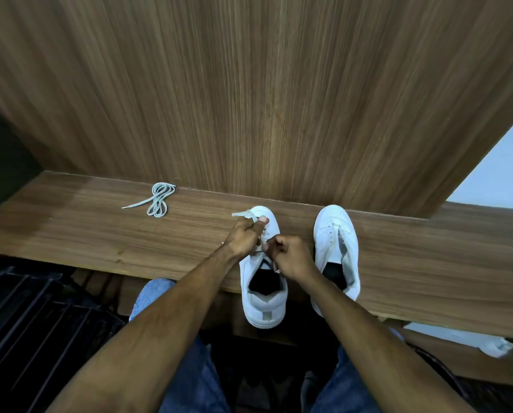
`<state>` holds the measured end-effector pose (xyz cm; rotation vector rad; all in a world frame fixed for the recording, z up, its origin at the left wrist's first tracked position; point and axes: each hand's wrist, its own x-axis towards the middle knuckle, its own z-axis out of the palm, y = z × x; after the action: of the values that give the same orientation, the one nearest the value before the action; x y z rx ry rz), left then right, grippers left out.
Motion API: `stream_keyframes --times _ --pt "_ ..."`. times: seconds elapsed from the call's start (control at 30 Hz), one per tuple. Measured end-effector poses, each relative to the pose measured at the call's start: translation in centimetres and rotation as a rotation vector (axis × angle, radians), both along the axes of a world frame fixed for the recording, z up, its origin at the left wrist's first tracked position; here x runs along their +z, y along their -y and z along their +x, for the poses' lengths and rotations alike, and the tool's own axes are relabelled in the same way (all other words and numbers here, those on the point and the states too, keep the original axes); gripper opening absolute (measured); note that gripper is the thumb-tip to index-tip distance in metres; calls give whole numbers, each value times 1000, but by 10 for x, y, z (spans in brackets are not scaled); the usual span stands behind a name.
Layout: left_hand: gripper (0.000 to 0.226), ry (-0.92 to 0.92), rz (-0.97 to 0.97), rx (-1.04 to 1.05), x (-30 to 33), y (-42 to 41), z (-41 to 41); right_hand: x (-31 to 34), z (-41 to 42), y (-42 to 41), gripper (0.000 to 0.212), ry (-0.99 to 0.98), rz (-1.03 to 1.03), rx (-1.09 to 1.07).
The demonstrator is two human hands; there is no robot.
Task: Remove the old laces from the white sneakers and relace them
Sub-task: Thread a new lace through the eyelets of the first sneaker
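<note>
- Two white sneakers sit toes-away on a wooden bench [428, 263].
- Left sneaker [262, 293]: left hand [243, 236] and right hand [291, 256] each have a grip clamped on its lace [244, 215], likely working the eyelets.
- Right sneaker [335, 242] waits, apparently laceless.
- Far left, a bundled lace [159, 199] lies well apart.

**Two sneakers at the bench's near edge, loose lace at its far edge**

The left sneaker [264, 290] stands on the bench [100, 234] with its heel overhanging the near edge and its toe near the far edge. The right sneaker [337, 251] stands just beside it, to its right. A bundled lace [158, 201] lies well to the left, by the far edge, against the upright panel [249, 84] behind the bench. Both hands sit over the left sneaker.
</note>
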<state>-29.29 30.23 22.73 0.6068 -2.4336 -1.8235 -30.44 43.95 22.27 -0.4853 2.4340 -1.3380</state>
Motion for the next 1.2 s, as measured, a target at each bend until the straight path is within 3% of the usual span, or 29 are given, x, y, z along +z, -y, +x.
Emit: stream_keyframes --times 0.13,0.23,0.33,0.53,0.6,0.8,0.87,0.93,1.1,1.2 --pt "33 -26 -38 -190 -3 18 12 3 0 0 21 230 -137 -83" --pt "18 -11 -87 -325 -2 29 22 4 -3 -1 16 293 -149 -110" --pt "7 -11 -292 -445 -2 38 26 7 -5 0 15 347 -159 -111" --pt "10 -247 -860 -513 14 36 26 22 -11 -3 9 472 -120 -34" --pt "10 -227 -852 -543 17 36 23 24 -13 -5 9 450 -131 -16" --pt "2 -121 -420 -370 15 28 23 9 -4 -7 14 199 -223 30" --pt "6 -121 -288 -337 8 28 22 1 -3 -6 19 96 -168 44" --pt "8 -122 -276 -325 4 28 23 -1 -1 -4 20 19 -100 29" --pt "9 -209 -657 -291 -8 24 33 7 2 -6 15 462 -249 -38" --pt "7 -267 -630 -166 -15 17 39 9 -1 -7 19 613 -265 -29"
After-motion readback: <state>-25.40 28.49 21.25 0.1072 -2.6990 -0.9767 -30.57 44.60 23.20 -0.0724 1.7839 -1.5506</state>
